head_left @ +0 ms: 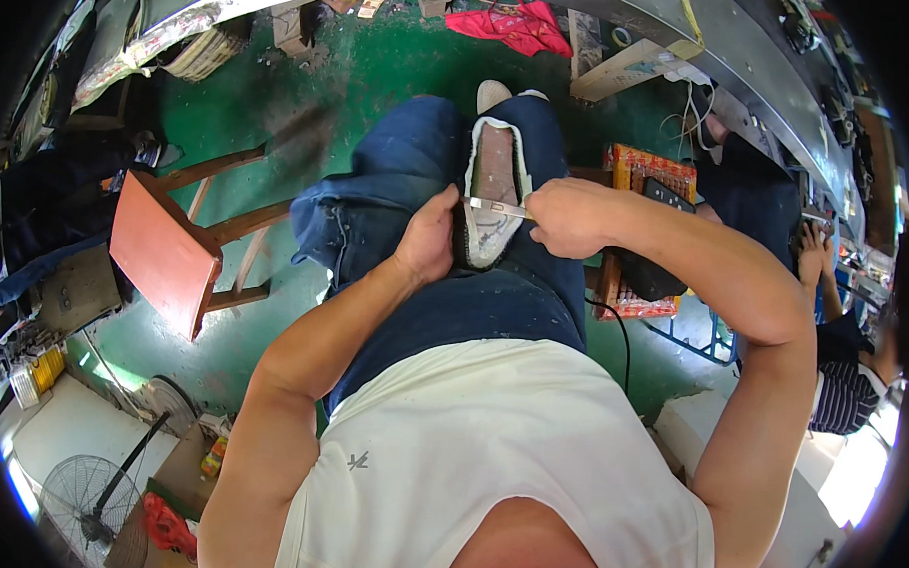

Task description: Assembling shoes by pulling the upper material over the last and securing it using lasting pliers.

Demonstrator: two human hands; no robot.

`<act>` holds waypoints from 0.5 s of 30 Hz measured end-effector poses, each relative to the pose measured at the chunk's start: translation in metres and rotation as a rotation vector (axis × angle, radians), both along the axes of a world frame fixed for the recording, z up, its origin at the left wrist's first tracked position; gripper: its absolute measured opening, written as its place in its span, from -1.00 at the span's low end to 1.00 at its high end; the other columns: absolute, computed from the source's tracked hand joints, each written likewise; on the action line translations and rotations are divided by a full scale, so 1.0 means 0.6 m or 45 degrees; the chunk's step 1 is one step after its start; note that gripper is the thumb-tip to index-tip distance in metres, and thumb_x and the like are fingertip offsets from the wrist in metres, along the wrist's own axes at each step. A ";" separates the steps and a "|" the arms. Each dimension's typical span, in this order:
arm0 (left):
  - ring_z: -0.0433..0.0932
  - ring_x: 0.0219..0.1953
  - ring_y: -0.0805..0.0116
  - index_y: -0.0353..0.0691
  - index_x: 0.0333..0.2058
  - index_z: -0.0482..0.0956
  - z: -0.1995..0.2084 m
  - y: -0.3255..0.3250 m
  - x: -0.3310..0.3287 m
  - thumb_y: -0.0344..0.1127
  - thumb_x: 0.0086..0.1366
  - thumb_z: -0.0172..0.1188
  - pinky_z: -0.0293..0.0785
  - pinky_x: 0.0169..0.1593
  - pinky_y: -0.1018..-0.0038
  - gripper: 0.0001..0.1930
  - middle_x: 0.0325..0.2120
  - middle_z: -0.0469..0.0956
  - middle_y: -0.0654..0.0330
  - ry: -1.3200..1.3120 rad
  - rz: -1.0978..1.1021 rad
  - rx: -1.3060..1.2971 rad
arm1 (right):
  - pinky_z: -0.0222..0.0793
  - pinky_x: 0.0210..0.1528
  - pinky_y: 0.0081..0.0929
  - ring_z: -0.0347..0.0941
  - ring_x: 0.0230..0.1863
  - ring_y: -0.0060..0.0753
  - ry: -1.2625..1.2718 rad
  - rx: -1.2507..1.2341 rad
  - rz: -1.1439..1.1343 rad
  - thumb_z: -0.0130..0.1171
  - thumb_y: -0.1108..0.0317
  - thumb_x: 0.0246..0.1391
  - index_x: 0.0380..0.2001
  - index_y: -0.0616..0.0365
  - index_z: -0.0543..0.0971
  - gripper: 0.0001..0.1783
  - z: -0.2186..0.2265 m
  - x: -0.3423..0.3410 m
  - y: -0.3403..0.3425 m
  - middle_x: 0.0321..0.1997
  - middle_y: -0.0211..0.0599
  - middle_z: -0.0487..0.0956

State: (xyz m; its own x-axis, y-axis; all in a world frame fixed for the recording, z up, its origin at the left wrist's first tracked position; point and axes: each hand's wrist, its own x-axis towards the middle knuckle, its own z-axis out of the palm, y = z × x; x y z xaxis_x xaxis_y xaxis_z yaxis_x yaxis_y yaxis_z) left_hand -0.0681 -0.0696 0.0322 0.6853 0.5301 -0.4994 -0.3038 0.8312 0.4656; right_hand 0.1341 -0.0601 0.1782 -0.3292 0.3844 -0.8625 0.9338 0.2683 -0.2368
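Note:
Across my thighs lies a shoe [496, 155] on a last, bottom up, with a whitish folded rim round a brownish inner sole. My right hand [574, 218] is closed round the end of a flat, silver, blade-like metal tool [496, 207]. The tool lies crosswise over the shoe's nearer half, its far end reaching my left hand [431, 235]. That hand is closed against the shoe's left side; its fingertips are partly hidden. The exact kind of tool cannot be made out.
A reddish-topped wooden stool [165, 249] stands left on the green floor. To my right are a beaded seat [650, 178] and a black cable [627, 355]. A metal-edged bench [723, 58] curves across the far side. A fan [91, 512] stands lower left; another person [743, 194] sits right.

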 end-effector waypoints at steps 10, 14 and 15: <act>0.52 0.15 0.03 -0.50 0.21 0.39 -0.048 0.012 0.073 0.02 0.56 -0.24 0.44 0.18 0.31 -0.38 0.11 0.52 -0.19 0.921 0.333 0.506 | 0.43 -0.08 0.05 0.55 -0.15 0.27 0.504 0.664 -0.988 0.22 0.26 0.13 -0.24 0.28 0.52 -0.72 -0.135 -0.024 -0.155 -0.26 0.19 0.61; 0.46 0.22 -0.17 -0.49 0.18 0.44 -0.030 0.006 0.078 -0.05 0.55 -0.25 0.37 0.26 0.23 -0.42 0.12 0.50 -0.28 1.235 0.159 0.939 | 0.44 -0.05 0.03 0.56 -0.13 0.23 0.388 0.163 -0.952 0.20 0.27 0.13 -0.17 0.27 0.52 -0.70 -0.051 0.027 -0.115 -0.26 0.16 0.61; 0.43 0.23 -0.21 -0.47 0.21 0.42 -0.027 0.007 0.079 -0.06 0.56 -0.27 0.34 0.29 0.20 -0.42 0.14 0.47 -0.30 1.223 0.137 0.954 | 0.45 -0.02 0.01 0.56 -0.13 0.24 0.348 0.236 -0.845 0.20 0.29 0.13 -0.13 0.31 0.51 -0.67 -0.050 0.041 -0.115 -0.25 0.18 0.61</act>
